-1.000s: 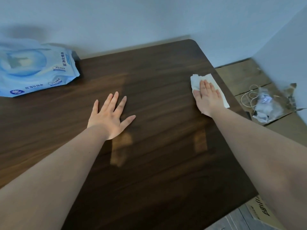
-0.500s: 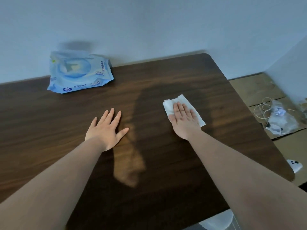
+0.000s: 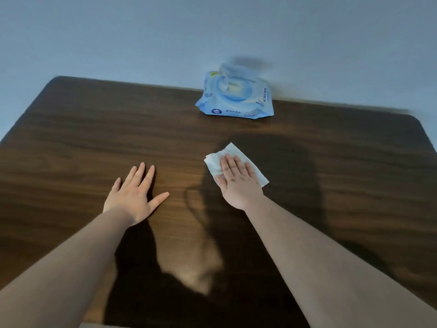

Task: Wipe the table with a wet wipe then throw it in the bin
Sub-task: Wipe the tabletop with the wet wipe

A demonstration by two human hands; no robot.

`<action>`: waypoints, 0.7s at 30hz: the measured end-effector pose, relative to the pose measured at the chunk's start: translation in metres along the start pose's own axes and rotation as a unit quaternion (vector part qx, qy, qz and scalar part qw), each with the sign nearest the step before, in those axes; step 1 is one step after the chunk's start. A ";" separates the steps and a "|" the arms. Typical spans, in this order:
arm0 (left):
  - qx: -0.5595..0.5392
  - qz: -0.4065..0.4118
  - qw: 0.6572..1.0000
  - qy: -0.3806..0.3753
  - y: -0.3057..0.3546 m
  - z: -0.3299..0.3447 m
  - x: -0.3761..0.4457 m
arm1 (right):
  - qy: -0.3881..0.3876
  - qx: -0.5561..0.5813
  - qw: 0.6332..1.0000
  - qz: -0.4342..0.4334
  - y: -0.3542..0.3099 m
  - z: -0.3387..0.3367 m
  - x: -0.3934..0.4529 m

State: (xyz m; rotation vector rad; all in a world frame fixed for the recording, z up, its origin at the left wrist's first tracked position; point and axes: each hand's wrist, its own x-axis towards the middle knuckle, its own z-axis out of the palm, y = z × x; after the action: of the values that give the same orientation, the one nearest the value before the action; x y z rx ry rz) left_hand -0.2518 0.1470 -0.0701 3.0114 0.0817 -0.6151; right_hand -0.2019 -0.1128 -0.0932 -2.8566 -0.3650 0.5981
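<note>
A white wet wipe (image 3: 230, 151) lies flat near the middle of the dark wooden table (image 3: 71, 143). My right hand (image 3: 238, 182) presses down on it, fingers together and palm flat, covering most of the wipe. My left hand (image 3: 134, 196) rests flat on the bare wood to the left of it, fingers spread, holding nothing. No bin is in view.
A light blue pack of wet wipes (image 3: 236, 97) sits at the table's far edge against the pale wall, its lid flap raised. The table's rounded far corners show at left and right.
My right hand has slid the wipe leftward from the table's right edge to near the middle. The view has swung left, and the floor clutter on the right has gone out of sight.
</note>
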 end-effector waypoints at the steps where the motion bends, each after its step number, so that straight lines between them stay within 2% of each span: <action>1: -0.005 -0.017 1.000 0.003 -0.016 0.000 -0.004 | -0.003 -0.005 1.000 -0.014 -0.014 0.001 0.007; 10: -0.044 -0.196 0.979 -0.028 -0.147 0.006 -0.050 | -0.026 -0.045 0.991 -0.122 -0.142 0.018 0.051; 14: -0.080 -0.195 0.978 -0.006 -0.164 0.021 -0.056 | -0.030 -0.053 0.984 -0.166 -0.196 0.026 0.071; 21: -0.083 -0.187 0.978 0.026 -0.167 0.027 -0.052 | -0.040 -0.082 0.970 -0.226 -0.273 0.033 0.112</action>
State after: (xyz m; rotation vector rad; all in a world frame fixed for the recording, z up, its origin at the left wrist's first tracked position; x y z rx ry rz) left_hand -0.3214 0.3097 -0.0837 2.8648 0.6804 -0.5239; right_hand -0.1704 0.1823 -0.0980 -2.7543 -1.0869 0.6135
